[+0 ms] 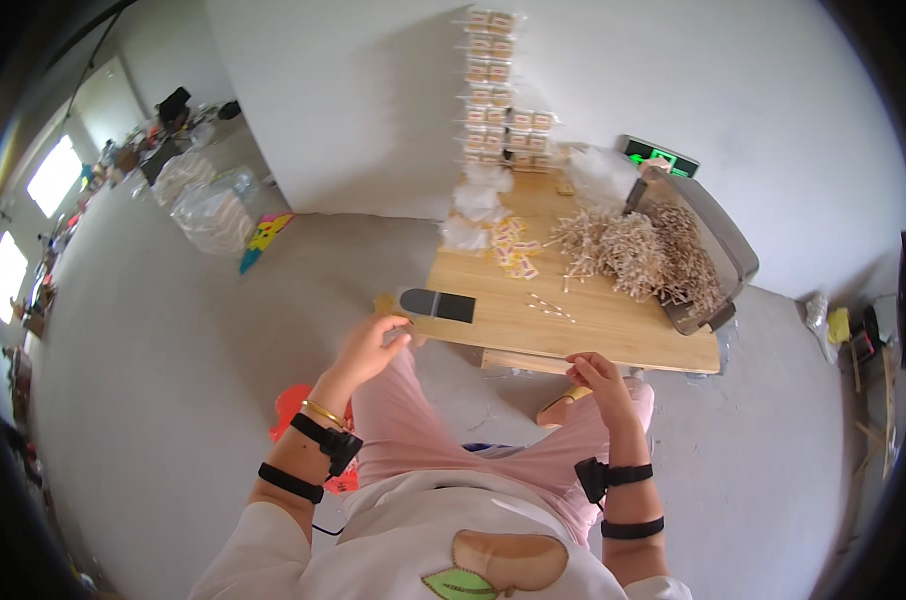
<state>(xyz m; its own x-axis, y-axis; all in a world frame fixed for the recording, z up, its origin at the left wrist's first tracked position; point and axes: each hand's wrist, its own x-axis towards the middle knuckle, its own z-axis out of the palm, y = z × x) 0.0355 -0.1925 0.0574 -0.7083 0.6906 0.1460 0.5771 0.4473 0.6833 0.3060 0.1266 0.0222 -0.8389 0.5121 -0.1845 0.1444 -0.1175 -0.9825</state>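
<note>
My left hand [371, 350] is at the table's front left corner, thumb and fingers apart, with nothing visible in it. Just beyond its fingertips lies a flat grey and black piece [438, 304]. By the front edge, my right hand [599, 378] has its thumb and fingers pinched together; whatever they hold, if anything, is too small to make out. A few loose cotton swabs [552, 307] lie on the wooden table [503, 335] between the hands. Farther right, a large heap of cotton swabs [623, 250] spills from a tipped translucent grey bin [725, 235].
Small yellow and white labels [513, 247] lie beside clear plastic bags [478, 205]. Packed boxes [488, 90] stand stacked against the wall, left of a device with a green display [660, 157]. A red thing [291, 412] is low at my left; bulky plastic sacks [211, 215] sit farther off.
</note>
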